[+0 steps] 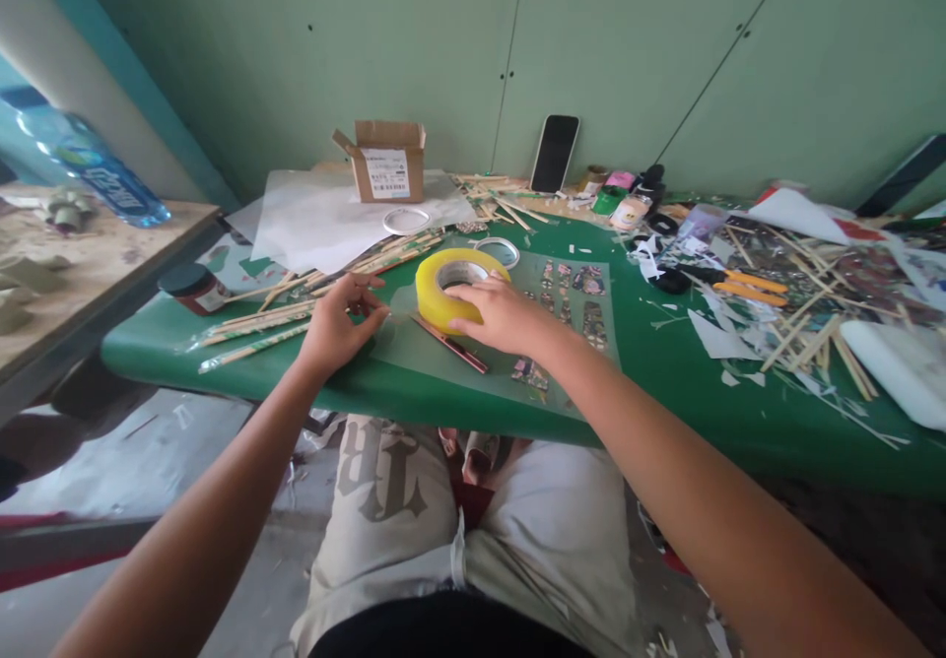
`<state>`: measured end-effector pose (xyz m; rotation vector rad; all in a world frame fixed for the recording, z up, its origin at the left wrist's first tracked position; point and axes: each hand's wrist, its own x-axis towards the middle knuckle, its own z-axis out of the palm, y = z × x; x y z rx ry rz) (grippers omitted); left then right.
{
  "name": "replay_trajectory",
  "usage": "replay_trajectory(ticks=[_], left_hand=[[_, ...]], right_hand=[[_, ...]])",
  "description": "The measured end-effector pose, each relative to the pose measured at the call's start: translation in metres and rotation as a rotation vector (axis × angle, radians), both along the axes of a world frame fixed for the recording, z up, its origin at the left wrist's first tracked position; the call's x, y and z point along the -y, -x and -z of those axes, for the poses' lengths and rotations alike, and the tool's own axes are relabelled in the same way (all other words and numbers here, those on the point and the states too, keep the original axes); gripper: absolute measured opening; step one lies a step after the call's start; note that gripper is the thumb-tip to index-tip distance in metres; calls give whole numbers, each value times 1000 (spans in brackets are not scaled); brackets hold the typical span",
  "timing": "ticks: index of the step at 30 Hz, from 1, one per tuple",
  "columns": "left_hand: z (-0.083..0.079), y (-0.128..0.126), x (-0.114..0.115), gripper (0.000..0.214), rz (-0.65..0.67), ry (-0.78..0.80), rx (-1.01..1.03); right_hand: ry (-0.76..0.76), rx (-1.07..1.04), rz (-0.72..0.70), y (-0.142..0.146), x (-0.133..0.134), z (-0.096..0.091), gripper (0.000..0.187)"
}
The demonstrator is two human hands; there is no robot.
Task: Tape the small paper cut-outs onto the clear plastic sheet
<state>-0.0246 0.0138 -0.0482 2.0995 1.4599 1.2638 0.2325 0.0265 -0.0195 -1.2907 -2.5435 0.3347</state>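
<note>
A thick yellow tape roll (435, 305) lies hole-up on a translucent sheet (403, 351)

Light moderate, diffuse; source outside your view. Soft sheen on the green tabletop (654, 372); deep shade beneath it, lower right. Wide lens stretches your right forearm (702, 476) toward the corner and skews the bottle (100, 170) at left. Fine label print (386, 175) too soft to read.

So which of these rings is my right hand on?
The thick yellow tape roll, under the right hand. The thin pale ring just beside it and another pale ring by the cardboard box are untouched.
</note>
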Motion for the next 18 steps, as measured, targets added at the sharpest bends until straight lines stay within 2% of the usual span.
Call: replay_trajectory(ticks=[18], left_hand=[[1,1,-1,29,-30,8,-26]], right_hand=[[-15,5,-8,1,-1,0,49]])
